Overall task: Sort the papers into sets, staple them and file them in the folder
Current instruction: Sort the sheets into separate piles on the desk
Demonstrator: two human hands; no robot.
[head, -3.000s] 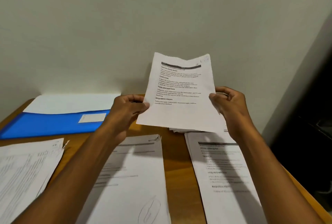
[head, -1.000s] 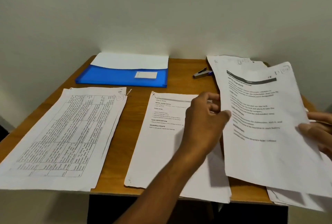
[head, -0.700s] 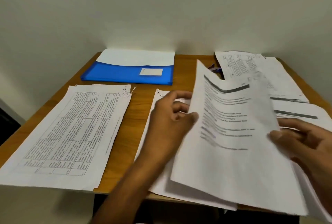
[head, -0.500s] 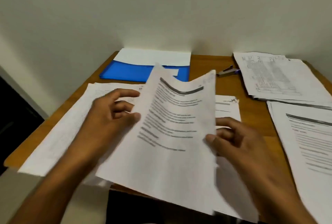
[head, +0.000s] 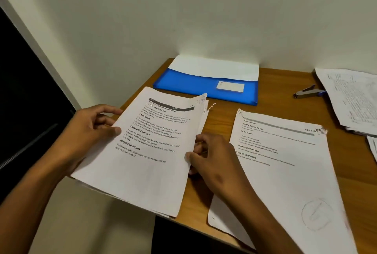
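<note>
White printed sheets [head: 146, 151] are held over the left pile at the desk [head: 222, 115] edge, pinched at their left margin by the left hand [head: 89, 129] and at their right margin by the right hand [head: 212, 158]. Light, limp and slippery, they are best gripped at both long edges.

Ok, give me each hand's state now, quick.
Left hand: pinches the dishwasher sheet's left edge.
Right hand: holds its right edge.
</note>
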